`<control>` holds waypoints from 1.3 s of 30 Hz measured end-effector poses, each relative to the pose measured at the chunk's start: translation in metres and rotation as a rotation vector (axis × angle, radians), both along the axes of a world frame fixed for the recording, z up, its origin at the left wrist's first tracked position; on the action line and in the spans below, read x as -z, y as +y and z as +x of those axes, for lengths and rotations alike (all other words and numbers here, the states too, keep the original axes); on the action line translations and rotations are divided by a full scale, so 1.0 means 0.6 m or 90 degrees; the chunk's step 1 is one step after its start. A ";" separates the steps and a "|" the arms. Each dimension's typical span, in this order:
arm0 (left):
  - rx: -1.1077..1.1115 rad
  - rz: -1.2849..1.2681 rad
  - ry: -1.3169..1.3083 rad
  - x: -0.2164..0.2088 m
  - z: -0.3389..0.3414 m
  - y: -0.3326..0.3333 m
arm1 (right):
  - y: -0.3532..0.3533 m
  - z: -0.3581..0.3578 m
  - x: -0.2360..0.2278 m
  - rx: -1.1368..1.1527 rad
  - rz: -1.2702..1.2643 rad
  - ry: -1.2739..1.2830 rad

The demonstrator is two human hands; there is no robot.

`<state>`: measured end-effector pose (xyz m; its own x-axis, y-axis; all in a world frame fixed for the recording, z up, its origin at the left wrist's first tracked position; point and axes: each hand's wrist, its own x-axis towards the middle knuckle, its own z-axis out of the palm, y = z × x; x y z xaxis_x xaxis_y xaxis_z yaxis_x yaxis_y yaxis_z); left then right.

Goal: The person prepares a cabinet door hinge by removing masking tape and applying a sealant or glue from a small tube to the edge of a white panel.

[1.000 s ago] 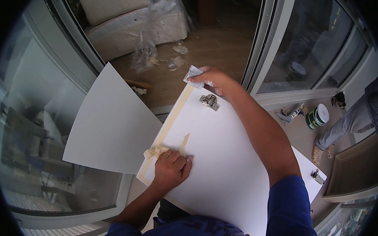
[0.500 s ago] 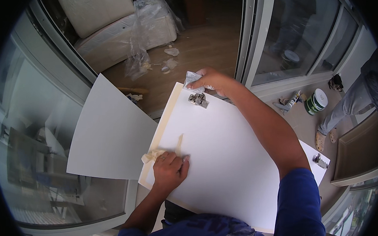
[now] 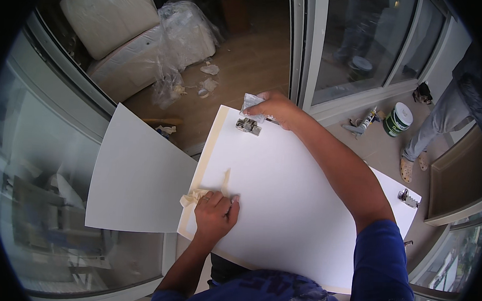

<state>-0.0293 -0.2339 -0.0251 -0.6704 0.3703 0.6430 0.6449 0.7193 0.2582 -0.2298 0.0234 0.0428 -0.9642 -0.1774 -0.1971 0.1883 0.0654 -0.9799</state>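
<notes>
A white cabinet door panel (image 3: 287,207) lies in front of me, with masking tape (image 3: 207,148) along its left edge and lower edge. In my right hand (image 3: 278,110) is a small folded grey-white sheet (image 3: 252,106), perhaps sandpaper, pinched at the panel's far edge. Close by it is a metal hinge (image 3: 248,127) fixed to the panel. My left hand (image 3: 216,214) rests on the panel's left part, fingers curled round a crumpled wad of masking tape (image 3: 190,198). A loose strip (image 3: 226,181) of that tape sticks up past the fingers. Another hinge (image 3: 407,198) sits at the right end.
A white board (image 3: 141,183) leans at the left beside glass doors. Beyond the door frame stand a plastic-wrapped mattress (image 3: 131,52) and scraps on the floor. At the right are a paint bucket (image 3: 398,119), a caulking gun (image 3: 364,123) and a standing person's legs (image 3: 430,133).
My right hand has slid a little to the right along the panel's far edge with the folded sheet. The left hand stays in place on the panel. The whole view has shifted slightly.
</notes>
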 end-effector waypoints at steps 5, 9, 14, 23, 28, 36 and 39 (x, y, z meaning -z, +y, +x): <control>-0.038 -0.031 0.001 -0.002 0.015 -0.016 | 0.036 0.045 0.012 -0.045 0.043 0.021; -0.042 -0.031 -0.003 0.003 0.012 -0.013 | 0.011 0.058 -0.016 -0.010 0.085 0.025; -0.024 -0.033 -0.015 -0.005 0.007 -0.003 | 0.007 0.033 -0.010 0.002 0.067 0.043; -0.037 -0.028 -0.016 -0.001 0.012 -0.006 | -0.003 0.030 0.001 -0.009 0.049 0.036; -0.031 -0.026 -0.005 -0.004 0.007 0.002 | -0.086 -0.057 -0.002 -0.054 -0.029 0.040; -0.039 -0.042 -0.004 0.000 0.017 -0.015 | -0.047 -0.019 -0.006 -0.102 0.044 0.043; -0.039 -0.017 -0.015 0.004 0.021 -0.017 | 0.048 0.059 -0.011 -0.074 0.096 -0.002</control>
<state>-0.0165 -0.2439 -0.0273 -0.7075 0.3454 0.6166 0.5936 0.7639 0.2532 -0.1942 0.0521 0.0492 -0.9381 -0.2563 -0.2330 0.1740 0.2329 -0.9568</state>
